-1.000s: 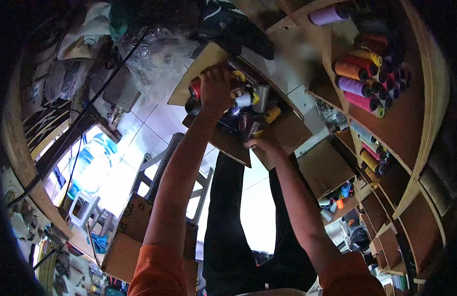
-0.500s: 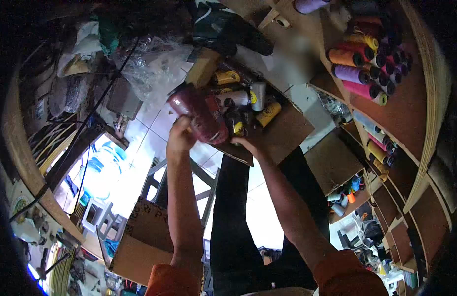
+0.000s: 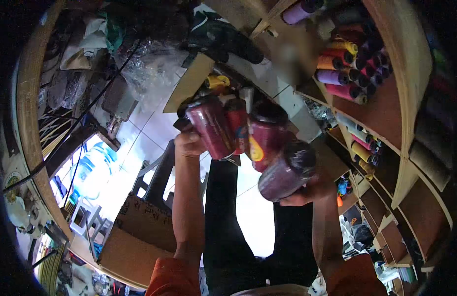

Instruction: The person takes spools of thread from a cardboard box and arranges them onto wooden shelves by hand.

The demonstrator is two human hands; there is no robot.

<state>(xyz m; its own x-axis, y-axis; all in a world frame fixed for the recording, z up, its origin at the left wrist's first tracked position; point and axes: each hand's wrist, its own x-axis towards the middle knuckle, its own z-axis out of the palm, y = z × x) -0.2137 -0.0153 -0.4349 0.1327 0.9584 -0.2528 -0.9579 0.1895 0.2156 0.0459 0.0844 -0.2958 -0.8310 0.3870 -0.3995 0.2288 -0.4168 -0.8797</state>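
Big change in the last half second: both hands are now full of thread. There's a dark red spool (image 3: 211,129) at 11 o'clock from the middle of the view, held at its lower left by the left hand (image 3: 190,144), with a red spool (image 3: 238,126) right alongside. The right hand (image 3: 307,191) was down at the box edge; now it's out at 4 o'clock, fingers around a purple spool (image 3: 281,176). A maroon spool (image 3: 265,135) sits just above that one at 2 o'clock, but I can't tell what's supporting it. So I'd say neither hand is free to grab more. Behind them at 11 o'clock is the box (image 3: 190,83) with a yellow spool (image 3: 217,81) inside, and the shelf (image 3: 384,106) is at 2 o'clock.
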